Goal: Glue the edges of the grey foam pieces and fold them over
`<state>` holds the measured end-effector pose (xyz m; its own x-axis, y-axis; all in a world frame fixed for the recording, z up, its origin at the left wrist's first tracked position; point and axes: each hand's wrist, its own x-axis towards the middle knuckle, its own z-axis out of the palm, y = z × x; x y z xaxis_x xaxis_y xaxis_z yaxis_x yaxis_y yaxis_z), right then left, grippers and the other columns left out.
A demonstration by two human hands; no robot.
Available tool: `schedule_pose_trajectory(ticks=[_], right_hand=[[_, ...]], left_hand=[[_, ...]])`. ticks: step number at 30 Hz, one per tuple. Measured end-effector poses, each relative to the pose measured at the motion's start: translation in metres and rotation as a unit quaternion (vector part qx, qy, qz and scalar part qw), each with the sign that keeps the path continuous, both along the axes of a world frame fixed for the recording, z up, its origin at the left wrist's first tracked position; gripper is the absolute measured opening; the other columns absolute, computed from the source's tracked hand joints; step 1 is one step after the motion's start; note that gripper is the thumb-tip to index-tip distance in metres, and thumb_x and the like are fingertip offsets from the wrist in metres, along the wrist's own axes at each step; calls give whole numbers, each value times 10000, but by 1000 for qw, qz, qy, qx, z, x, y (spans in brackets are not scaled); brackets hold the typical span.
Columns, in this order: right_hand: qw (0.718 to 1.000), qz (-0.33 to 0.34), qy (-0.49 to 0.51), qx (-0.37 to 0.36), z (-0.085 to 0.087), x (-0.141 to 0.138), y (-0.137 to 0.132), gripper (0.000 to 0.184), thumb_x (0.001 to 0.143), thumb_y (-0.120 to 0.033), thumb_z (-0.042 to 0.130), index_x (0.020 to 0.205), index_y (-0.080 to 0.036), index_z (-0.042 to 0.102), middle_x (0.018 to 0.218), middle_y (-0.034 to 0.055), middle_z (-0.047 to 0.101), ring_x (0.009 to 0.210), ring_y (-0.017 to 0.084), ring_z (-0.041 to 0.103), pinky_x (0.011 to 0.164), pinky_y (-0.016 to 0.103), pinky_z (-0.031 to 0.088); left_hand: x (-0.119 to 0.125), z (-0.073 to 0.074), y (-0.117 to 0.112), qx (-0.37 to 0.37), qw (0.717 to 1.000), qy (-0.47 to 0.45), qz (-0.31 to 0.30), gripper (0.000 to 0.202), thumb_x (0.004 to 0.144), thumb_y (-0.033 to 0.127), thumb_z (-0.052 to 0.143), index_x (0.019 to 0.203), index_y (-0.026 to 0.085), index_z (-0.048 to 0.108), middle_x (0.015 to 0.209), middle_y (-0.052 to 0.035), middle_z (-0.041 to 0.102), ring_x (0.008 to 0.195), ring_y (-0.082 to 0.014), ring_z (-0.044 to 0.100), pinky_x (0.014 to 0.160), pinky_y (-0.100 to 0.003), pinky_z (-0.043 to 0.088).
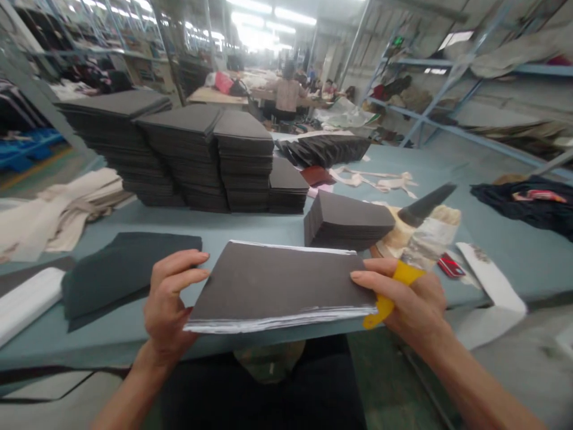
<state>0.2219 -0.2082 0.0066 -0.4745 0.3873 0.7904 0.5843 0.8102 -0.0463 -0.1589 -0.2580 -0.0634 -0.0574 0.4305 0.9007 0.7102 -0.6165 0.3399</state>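
A thin stack of dark grey panels (282,280) with white, uneven edges is held level above the table's near edge. My left hand (172,298) is curled at its left end, with the thumb partly hidden beneath the lower left corner. At the right end, my right hand (407,292) grips the stack, its thumb and a finger over the top. That same hand also holds a flat yellow plastic scraper (385,307) against the palm. Just beyond lies a neat block of dark panels (349,218). Dark green sheets (125,269) lie left of my left hand.
Tall piles of dark panels (179,155) stand at the back left of the blue-green table (492,239). A plastic-wrapped container (425,236) with a dark tapered tool (427,205) is at right, near a red packet (450,266). Pale cloth strips (76,206) lie left.
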Motion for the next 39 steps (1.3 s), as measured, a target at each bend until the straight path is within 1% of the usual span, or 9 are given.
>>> schedule_pose_trajectory(ticks=[3, 7, 12, 17, 20, 23, 28, 34, 39], right_hand=[[998, 16, -27, 57, 1, -3, -3, 248, 998, -84, 649, 1134, -255, 767, 1006, 36, 824, 752, 159, 756, 633, 280, 538], [999, 1, 20, 39, 2, -18, 1, 170, 989, -107, 676, 1072, -253, 703, 859, -13, 775, 684, 143, 717, 642, 269, 548], [989, -60, 128, -48, -6, -36, 12, 114, 984, -208, 747, 959, -266, 652, 823, -21, 720, 700, 156, 661, 653, 294, 527], [959, -54, 209, -185, -29, -48, 13, 97, 993, -272, 723, 916, -249, 668, 831, -9, 714, 694, 148, 622, 630, 290, 501], [924, -44, 281, -254, -47, -54, 8, 123, 950, -292, 764, 892, -245, 666, 728, -44, 641, 588, 114, 547, 533, 248, 451], [907, -33, 315, -276, -61, -59, 4, 173, 912, -286, 774, 851, -245, 617, 773, -32, 657, 634, 115, 586, 565, 247, 491], [913, -24, 282, -295, -73, -59, 6, 192, 906, -283, 771, 835, -241, 597, 788, -27, 621, 657, 113, 575, 577, 252, 469], [914, -21, 231, -332, -95, -57, 13, 178, 926, -319, 737, 856, -243, 593, 774, -37, 612, 626, 105, 517, 586, 263, 427], [914, -33, 191, -356, -114, -53, 19, 180, 915, -344, 724, 850, -241, 592, 755, -44, 602, 590, 97, 476, 569, 255, 399]], left_hand=[[9, 2, 0, -9, 999, -31, -26, 152, 933, 378, 803, 1052, 295, 760, 1137, -43, 825, 1099, -273, 764, 990, -483, 619], [25, 13, 6, -64, 988, -135, -25, 124, 906, 358, 818, 935, 264, 742, 936, -12, 810, 908, -213, 768, 870, -397, 643], [41, 27, 17, -165, 948, -269, 30, 174, 847, 326, 850, 903, 222, 723, 759, 20, 731, 610, -122, 623, 556, -241, 499], [44, 25, 23, -239, 919, -307, 62, 320, 735, 407, 889, 915, 206, 716, 717, 24, 706, 571, -121, 604, 516, -232, 468], [41, 20, 24, -255, 911, -315, 78, 396, 677, 371, 909, 944, 210, 664, 709, 53, 659, 547, -92, 557, 513, -213, 431], [38, 19, 28, -258, 917, -296, 71, 380, 668, 327, 901, 898, 214, 621, 741, 53, 625, 576, -80, 528, 556, -219, 463], [28, 14, 40, -290, 925, -246, 25, 209, 741, 270, 869, 788, 197, 678, 706, 29, 638, 619, -90, 509, 596, -228, 467], [15, 2, 46, -384, 898, -215, 15, 136, 754, 157, 882, 812, 177, 761, 706, 41, 685, 614, -91, 529, 598, -222, 448], [3, -8, 46, -465, 874, -145, 0, 200, 762, 190, 870, 955, 172, 822, 787, 42, 755, 656, -93, 568, 629, -197, 442]])
